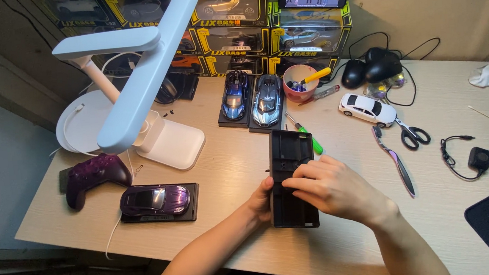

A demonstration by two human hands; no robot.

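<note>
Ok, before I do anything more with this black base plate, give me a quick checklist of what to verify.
1. Left hand grips the black base plate by its left edge: ok.
2. Right hand rests on top of the plate: ok.
3. Plate lies flat on the table: ok.
4. Green screwdriver lies beside the plate's far end: ok.
5. Screws still in the plate: cannot tell.
</note>
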